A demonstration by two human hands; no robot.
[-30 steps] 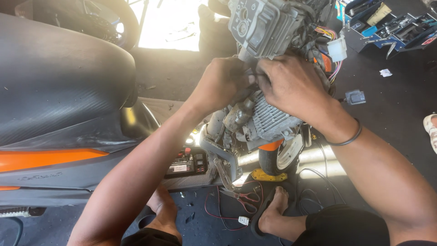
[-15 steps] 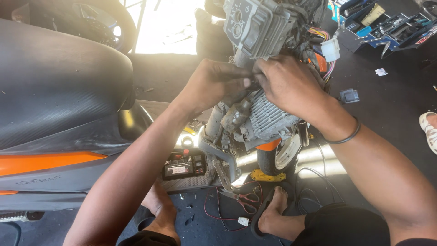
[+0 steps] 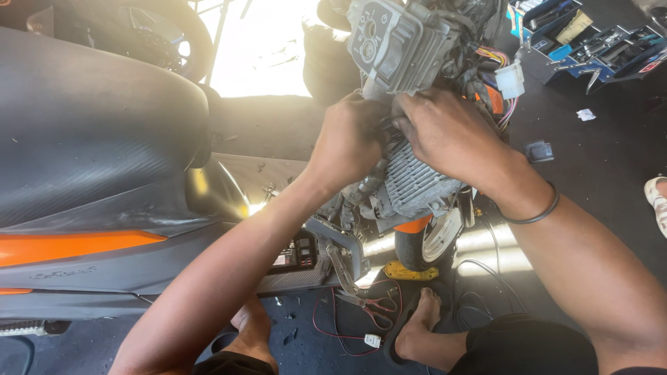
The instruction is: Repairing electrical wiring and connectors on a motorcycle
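My left hand and my right hand press together on the top of a grey finned engine block of a stripped scooter. Fingers of both hands curl into the gap between the finned cylinder and a grey cover part above it. What the fingertips grip is hidden. A black band sits on my right wrist. Coloured wires with a white connector hang to the right of the engine.
A black scooter seat with an orange side panel fills the left. A small wheel, red wires and pliers lie by my sandalled feet. A blue open toolbox stands at the top right. Another person's foot shows at the right edge.
The view has shifted slightly; both hands stay clamped on the same spot of the engine, with the right hand's fingers working a little further in.
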